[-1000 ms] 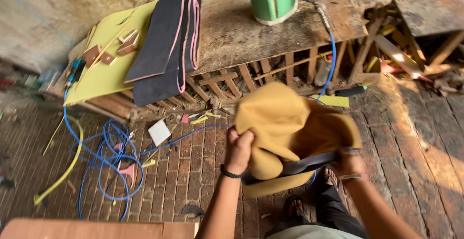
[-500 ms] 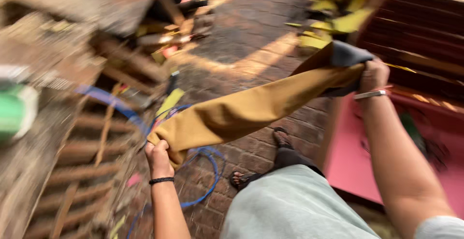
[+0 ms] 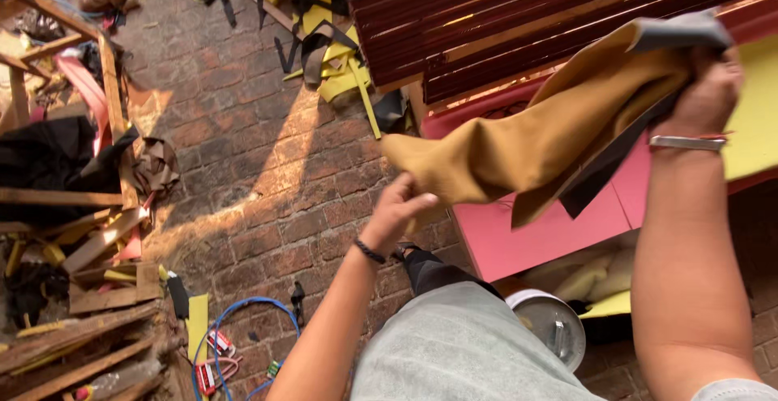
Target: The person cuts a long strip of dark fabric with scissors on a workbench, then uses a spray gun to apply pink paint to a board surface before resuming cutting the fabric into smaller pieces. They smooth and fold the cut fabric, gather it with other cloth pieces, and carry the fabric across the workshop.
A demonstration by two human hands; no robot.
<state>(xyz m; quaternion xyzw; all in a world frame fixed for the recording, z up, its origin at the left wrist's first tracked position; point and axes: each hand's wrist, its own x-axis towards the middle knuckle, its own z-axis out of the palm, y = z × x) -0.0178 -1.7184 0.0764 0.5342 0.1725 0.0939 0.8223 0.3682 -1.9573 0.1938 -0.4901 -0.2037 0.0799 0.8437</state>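
A long piece of tan fabric (image 3: 527, 150) with a dark grey backing stretches between my two hands. My left hand (image 3: 399, 209) pinches its lower left end above the brick floor. At the upper right, my right hand (image 3: 707, 93), with a metal bracelet on the wrist, grips the other end, where the grey side folds over. The fabric hangs over a pink panel (image 3: 535, 235) and in front of a stack of dark red wooden slats (image 3: 519, 20).
Brick floor (image 3: 267, 174) lies below. Wooden scraps and black cloth (image 3: 49, 158) pile at the left. Yellow foam pieces and black straps (image 3: 332, 60) lie near the slats. A blue cable (image 3: 235, 320) runs at the bottom, and a white bucket (image 3: 551, 324) sits by my leg.
My view has swung away from the workbench toward the pink panel and slats. The bunched fabric got stretched out between both hands and has been carried to the right.
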